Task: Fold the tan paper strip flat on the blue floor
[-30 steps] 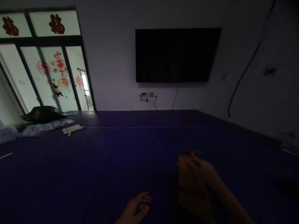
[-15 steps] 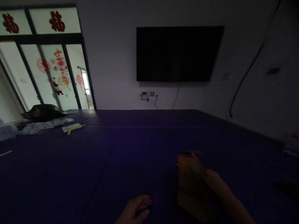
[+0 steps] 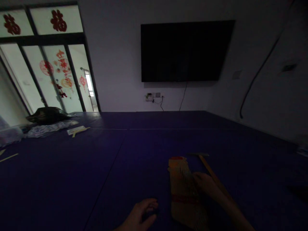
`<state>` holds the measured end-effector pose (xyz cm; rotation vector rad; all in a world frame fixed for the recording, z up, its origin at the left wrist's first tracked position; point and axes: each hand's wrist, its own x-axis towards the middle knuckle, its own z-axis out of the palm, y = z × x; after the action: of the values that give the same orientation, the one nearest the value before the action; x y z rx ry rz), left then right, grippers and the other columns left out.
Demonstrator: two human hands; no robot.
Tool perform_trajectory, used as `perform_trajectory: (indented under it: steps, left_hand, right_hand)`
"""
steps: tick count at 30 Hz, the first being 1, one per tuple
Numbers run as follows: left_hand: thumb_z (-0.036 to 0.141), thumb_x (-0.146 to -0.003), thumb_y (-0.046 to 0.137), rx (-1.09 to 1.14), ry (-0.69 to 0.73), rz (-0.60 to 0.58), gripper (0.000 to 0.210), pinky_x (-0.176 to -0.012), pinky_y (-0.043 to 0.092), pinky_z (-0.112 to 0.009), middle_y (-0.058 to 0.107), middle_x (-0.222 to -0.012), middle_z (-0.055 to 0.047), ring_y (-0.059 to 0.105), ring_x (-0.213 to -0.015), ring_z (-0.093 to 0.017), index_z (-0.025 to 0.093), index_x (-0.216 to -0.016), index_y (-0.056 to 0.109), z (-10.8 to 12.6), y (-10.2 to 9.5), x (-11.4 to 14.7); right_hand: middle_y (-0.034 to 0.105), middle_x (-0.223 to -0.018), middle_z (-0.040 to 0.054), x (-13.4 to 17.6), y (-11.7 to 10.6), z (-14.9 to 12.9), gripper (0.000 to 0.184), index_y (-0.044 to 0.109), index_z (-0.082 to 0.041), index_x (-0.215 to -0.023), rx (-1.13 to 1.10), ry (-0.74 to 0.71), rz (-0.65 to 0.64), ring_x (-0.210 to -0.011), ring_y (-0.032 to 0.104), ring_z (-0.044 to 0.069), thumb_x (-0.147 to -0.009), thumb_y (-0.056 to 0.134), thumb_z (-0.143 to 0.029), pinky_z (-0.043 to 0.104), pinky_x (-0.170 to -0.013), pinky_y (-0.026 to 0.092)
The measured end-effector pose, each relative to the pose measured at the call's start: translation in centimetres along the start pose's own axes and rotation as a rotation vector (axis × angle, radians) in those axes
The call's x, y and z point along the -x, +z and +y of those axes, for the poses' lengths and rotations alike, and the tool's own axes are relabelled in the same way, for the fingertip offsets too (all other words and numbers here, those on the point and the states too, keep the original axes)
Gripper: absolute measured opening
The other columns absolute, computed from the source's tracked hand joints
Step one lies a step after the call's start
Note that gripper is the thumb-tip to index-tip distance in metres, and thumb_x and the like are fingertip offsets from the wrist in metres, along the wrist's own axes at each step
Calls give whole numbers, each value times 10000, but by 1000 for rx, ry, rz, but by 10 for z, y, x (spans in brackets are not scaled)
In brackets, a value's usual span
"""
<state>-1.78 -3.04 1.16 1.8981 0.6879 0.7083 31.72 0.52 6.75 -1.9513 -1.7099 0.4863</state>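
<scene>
A long brown cardboard piece (image 3: 181,183) with red and orange print lies on the dark blue surface (image 3: 134,160) at the lower centre right. At its right edge is my right hand (image 3: 204,183), fingers closed on it. To the right of the cardboard lies a hammer with a thin head and a wooden handle (image 3: 207,165), part of the handle hidden behind my right forearm. My left hand (image 3: 141,214) is to the left of the cardboard, apart from it, with loosely curled fingers, a gap to the thumb and nothing held.
Toward the far left are a black bag (image 3: 48,115), crumpled plastic (image 3: 48,129) and a white piece with yellow strips (image 3: 77,130). Another yellow strip (image 3: 9,157) lies nearer. A television (image 3: 185,51) hangs on the wall, and a cable (image 3: 260,70) runs down at right.
My right hand has moved left with the cardboard, and more of the hammer's handle now shows beside it. My left hand has barely moved.
</scene>
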Motion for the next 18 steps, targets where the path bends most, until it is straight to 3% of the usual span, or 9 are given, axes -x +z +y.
perform_trajectory:
  steps: [4, 10, 14, 18]
  left_hand:
    - [378, -852, 445, -132, 0, -21, 450, -949, 436, -370, 556, -1213, -150, 540, -1103, -214, 163, -1247, 455, 14, -3, 2]
    - [304, -849, 468, -286, 42, -95, 394, -982, 400, -332, 574, -1219, -82, 527, -1123, -198, 220, -1234, 489, 56, -8, 7]
    - [262, -865, 441, -288, 92, -116, 363, -961, 428, -309, 592, -1199, -72, 545, -1106, -180, 213, -1219, 506, 65, -8, 11]
    - [224, -888, 384, -375, 204, 30, 330, -950, 447, -308, 601, -1177, -87, 547, -1102, -167, 194, -1180, 533, 49, -19, 6]
  right_hand:
    - [715, -738, 71, 9, 24, -16, 369, 625, -176, -876, -269, 1, -4, -616, 664, 200, -746, 360, -398, 325, -574, 524]
    - [635, -1120, 156, 21, 47, -38, 464, 533, -176, -1041, -922, -79, -175, -951, 643, 234, -727, 517, -517, 412, -868, 485]
    - [675, -1010, 157, 25, 48, -45, 523, 574, -171, -934, -757, -63, 11, -924, 648, 249, -727, 438, -632, 433, -871, 485]
    - [698, -900, 129, 29, 41, -48, 451, 580, -188, -865, -397, -86, 225, -868, 654, 255, -816, 297, -534, 437, -835, 491]
